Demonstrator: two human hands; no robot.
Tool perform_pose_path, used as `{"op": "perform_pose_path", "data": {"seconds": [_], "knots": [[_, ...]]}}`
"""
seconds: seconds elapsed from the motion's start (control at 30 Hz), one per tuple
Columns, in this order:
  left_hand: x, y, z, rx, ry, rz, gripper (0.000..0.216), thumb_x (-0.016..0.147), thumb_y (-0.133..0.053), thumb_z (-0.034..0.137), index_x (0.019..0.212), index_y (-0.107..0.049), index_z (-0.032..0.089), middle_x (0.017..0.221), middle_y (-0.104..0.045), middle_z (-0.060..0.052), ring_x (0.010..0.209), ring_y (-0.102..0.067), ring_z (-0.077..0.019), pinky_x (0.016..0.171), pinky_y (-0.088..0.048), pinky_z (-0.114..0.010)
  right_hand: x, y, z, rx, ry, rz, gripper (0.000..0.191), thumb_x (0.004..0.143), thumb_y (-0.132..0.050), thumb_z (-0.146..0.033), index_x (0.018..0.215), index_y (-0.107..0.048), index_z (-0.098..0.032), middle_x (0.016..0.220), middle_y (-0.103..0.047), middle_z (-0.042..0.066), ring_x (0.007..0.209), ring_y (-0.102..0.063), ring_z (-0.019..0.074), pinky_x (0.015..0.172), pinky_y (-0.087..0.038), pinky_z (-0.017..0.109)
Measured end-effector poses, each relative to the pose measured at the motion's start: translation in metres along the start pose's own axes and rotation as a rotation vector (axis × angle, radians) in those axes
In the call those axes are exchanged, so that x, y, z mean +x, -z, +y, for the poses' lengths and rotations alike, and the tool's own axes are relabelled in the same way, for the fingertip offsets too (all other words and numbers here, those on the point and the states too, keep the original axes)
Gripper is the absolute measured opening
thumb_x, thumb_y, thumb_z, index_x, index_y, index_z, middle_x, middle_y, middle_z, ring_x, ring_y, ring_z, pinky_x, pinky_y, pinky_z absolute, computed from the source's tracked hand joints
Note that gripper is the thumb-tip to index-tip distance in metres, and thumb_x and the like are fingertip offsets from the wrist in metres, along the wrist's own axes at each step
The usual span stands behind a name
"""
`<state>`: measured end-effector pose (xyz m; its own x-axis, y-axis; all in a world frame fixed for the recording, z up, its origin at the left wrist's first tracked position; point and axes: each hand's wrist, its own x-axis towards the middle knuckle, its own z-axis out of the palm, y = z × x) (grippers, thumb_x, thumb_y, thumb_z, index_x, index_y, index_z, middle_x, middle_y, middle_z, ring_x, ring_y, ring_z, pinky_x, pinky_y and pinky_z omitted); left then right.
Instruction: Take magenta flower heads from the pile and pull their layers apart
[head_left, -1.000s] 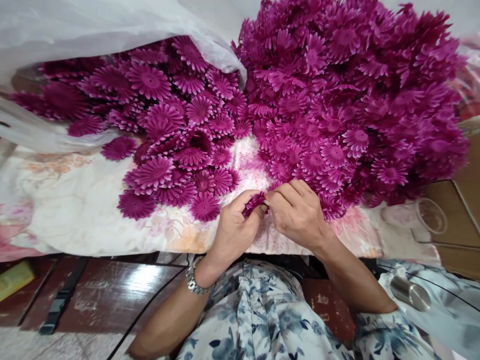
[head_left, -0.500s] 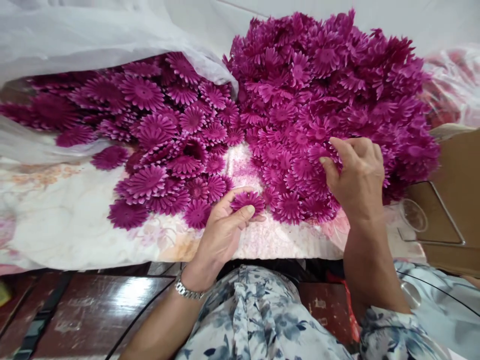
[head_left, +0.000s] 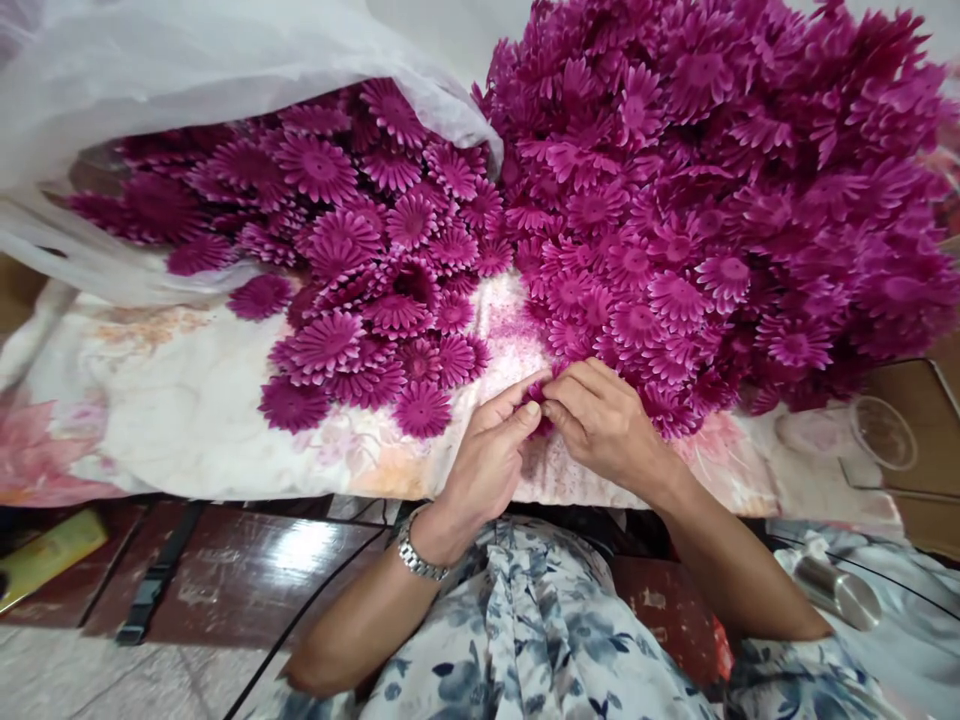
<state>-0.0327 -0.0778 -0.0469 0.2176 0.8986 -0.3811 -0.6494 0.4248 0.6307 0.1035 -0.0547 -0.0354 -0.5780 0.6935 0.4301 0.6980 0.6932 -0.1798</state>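
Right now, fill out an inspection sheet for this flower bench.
Surface: pale floral cloth over the bench, dusted with magenta specks between the piles.
Job's things: flat magenta petal discs spill from a clear plastic bag; a tall heap of magenta flowers rises on the right.
Clutter: clear cup, metal cylinder, yellow item at lower left.
Hands: left hand and right hand meet, pinching a small magenta flower piece; a wristwatch sits on the left wrist.
Cables: a thin black cable crosses the dark wood below.
Surroundings: cardboard at the right.
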Motion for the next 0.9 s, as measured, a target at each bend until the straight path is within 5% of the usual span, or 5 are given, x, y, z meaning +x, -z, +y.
{"op": "perform_pose_path", "data": {"seconds": [0.27,0.43,0.5,0.73,0.9], "knots": [[0.001,0.0,-0.002,0.037,-0.098,0.077,0.021,0.068,-0.071,0.023,0.089,-0.075,0.017,0.088,-0.072,-0.004,0.098,-0.06,-0.0171,0.101,-0.036,-0.028,-0.005,-0.001,-0.009,-0.204,0.036,0.053,0.018,0.088,-0.044,-0.009,0.083,-0.062,-0.012,0.068,-0.06,0.006,0.07,-0.051,0.0176,0.068,-0.04,0.031],[0.001,0.004,-0.003,-0.014,-0.041,0.11,0.026,0.071,-0.07,0.026,0.096,-0.073,0.018,0.083,-0.072,-0.004,0.078,-0.063,-0.0148,0.079,-0.048,-0.028,-0.001,0.008,-0.005,-0.287,0.021,0.118,0.016,0.087,-0.048,-0.011,0.076,-0.059,-0.015,0.065,-0.059,0.005,0.067,-0.048,0.0177,0.064,-0.038,0.032],[-0.001,0.004,-0.002,-0.021,-0.05,0.089,0.028,0.073,-0.069,0.029,0.099,-0.072,0.018,0.085,-0.072,-0.004,0.074,-0.063,-0.0136,0.073,-0.049,-0.026,0.0,0.012,-0.002,-0.284,0.009,0.126,0.015,0.086,-0.05,-0.01,0.075,-0.058,-0.016,0.065,-0.059,0.005,0.069,-0.05,0.0179,0.065,-0.038,0.032],[-0.003,-0.001,-0.004,-0.015,-0.138,-0.077,0.032,0.067,-0.076,0.025,0.099,-0.072,0.022,0.093,-0.073,-0.002,0.097,-0.064,-0.0179,0.097,-0.045,-0.03,0.0,0.009,-0.005,-0.247,-0.016,0.073,0.016,0.089,-0.048,-0.014,0.077,-0.058,-0.016,0.066,-0.058,0.004,0.07,-0.051,0.017,0.066,-0.039,0.03],[-0.002,0.005,-0.005,0.02,-0.081,-0.053,0.019,0.067,-0.075,0.029,0.081,-0.073,0.016,0.081,-0.074,-0.005,0.09,-0.067,-0.0225,0.088,-0.053,-0.04,-0.001,0.012,-0.003,-0.213,-0.017,0.144,0.016,0.087,-0.048,-0.012,0.075,-0.058,-0.016,0.065,-0.056,0.005,0.067,-0.049,0.0162,0.063,-0.04,0.028]]}}
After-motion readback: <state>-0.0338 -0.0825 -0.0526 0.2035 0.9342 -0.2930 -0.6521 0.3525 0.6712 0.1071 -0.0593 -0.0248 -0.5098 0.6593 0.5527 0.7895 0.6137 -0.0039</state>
